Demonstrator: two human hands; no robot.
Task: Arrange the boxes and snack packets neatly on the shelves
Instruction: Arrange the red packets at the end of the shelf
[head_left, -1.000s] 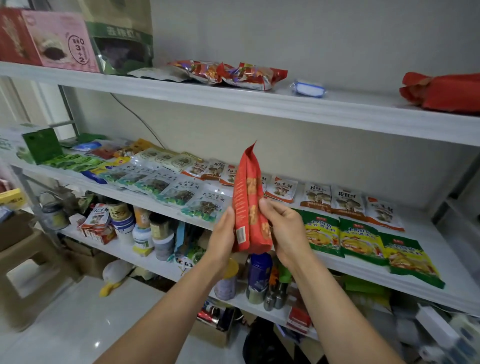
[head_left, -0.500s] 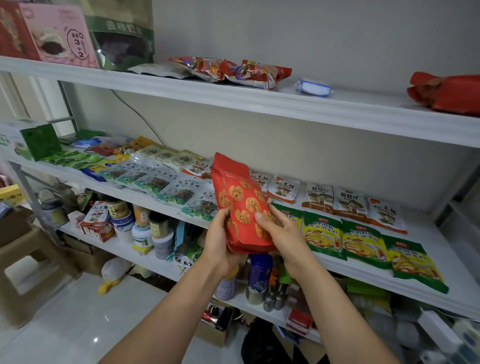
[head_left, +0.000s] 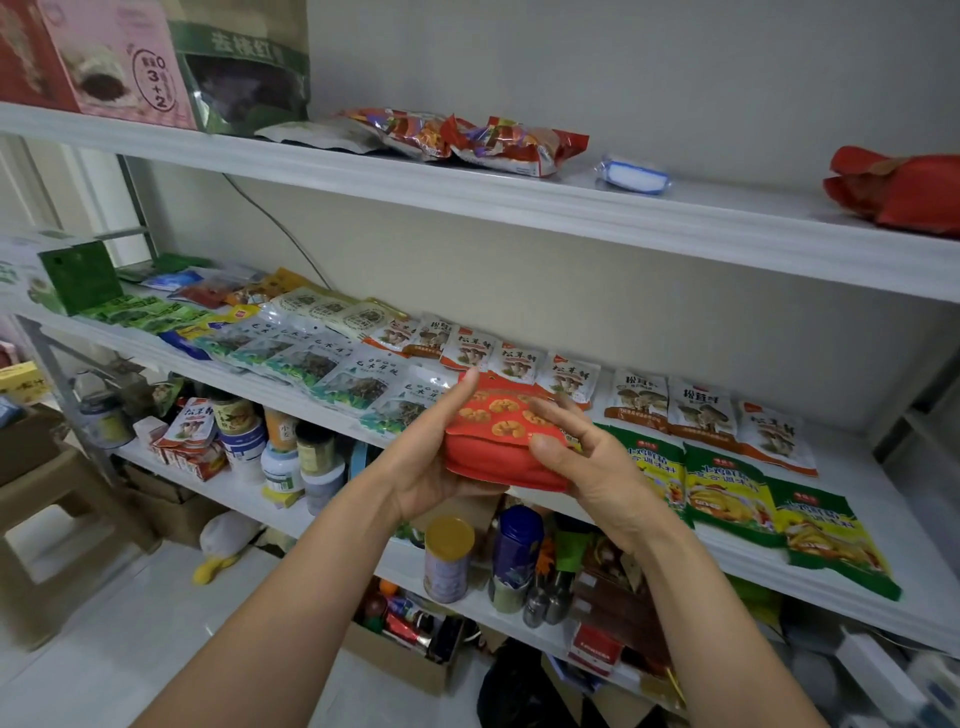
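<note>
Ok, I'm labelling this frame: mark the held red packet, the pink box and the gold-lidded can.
red packet (head_left: 493, 461), head view, plain red lower band
pink box (head_left: 119, 67), head view, front face
gold-lidded can (head_left: 450, 535), head view, gold lid

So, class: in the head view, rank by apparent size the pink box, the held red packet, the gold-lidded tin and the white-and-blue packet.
1-2. pink box and red packet: look alike; the packet is nearer and the box is cropped, so unranked.
3. gold-lidded tin
4. white-and-blue packet
</note>
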